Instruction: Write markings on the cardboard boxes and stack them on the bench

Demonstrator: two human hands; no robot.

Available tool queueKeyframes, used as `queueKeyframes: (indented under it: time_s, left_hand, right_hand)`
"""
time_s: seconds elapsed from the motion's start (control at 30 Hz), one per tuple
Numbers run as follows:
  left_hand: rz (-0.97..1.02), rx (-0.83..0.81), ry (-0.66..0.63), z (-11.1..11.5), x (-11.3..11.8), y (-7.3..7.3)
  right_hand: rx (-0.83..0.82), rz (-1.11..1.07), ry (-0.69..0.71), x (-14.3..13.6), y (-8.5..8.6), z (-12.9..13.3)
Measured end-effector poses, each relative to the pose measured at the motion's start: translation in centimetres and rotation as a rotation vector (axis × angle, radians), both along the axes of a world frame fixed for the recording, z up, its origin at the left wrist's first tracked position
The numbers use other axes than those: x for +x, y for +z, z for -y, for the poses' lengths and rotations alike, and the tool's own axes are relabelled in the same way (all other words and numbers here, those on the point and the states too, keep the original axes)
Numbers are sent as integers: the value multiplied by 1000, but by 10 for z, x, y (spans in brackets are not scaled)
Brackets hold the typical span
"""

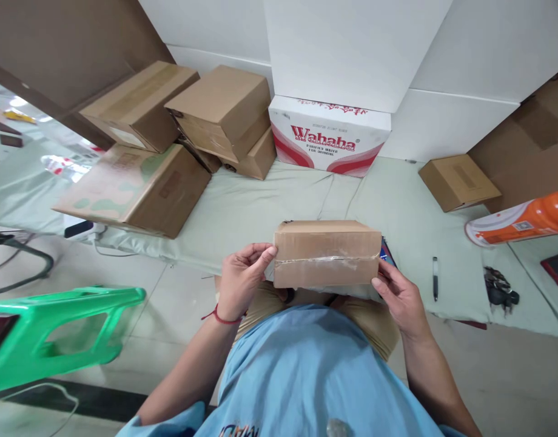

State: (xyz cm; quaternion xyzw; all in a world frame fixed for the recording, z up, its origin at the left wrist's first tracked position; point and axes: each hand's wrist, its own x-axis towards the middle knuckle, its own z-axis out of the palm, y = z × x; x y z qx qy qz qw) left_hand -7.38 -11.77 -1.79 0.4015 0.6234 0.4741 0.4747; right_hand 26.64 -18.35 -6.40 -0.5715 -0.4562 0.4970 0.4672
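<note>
While both hands grip it: a small cardboard box [327, 253] sits between them at the near edge of the pale green sheet [261, 206], just above the person's lap.
Left hand: the left hand [240, 276] is closed on the box's left end, thumb and fingertips pinching the corner where the clear tape begins; a red string circles the wrist.
Right hand: the right hand [400, 297] grasps the lower right corner of the box, thumb on the front face, fingers underneath and out of sight.
Box: it is level, brown, with a strip of clear tape [327, 261] running across its front face, wrinkled near the right end.
Behind the box: something dark and blue peeks out at its right edge; what it is cannot be told.
On the sheet, right: a black pen [435, 278] lies near the right hand, a bunch of keys [500, 286] further out, an orange and white roll [520, 224] beyond.
On the sheet, far: a white Wahaha water carton [329, 136] stands against the wall, a stack of brown cartons [179, 127] to its left, one flat carton [458, 181] to its right.
Floor, left: a green plastic stool [56, 331] lies on the tiles, well apart from the hands.
</note>
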Motion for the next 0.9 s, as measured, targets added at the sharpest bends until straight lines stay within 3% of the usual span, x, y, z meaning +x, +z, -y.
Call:
queueKeyframes:
  time_s: [0.13, 0.23, 0.43, 0.53, 0.73, 0.9]
  left_hand:
    - [171, 93, -65, 0, 3, -2]
    - [283, 145, -160, 7, 6, 7]
    - [159, 288, -418, 17, 13, 28]
    - [87, 360, -465, 13, 11, 31]
    - [-38, 378, -405, 11, 5, 25]
    - [-127, 202, -169, 7, 0, 16]
  right_hand:
    - [5, 65, -174, 1, -8, -6]
    - [13, 67, -323, 6, -12, -13]
    - [54, -90, -524, 12, -4, -30]
    - [30, -67, -561, 10, 2, -32]
    - [12, 129, -544, -4, 23, -29]
    - [53, 131, -453, -16, 33, -30]
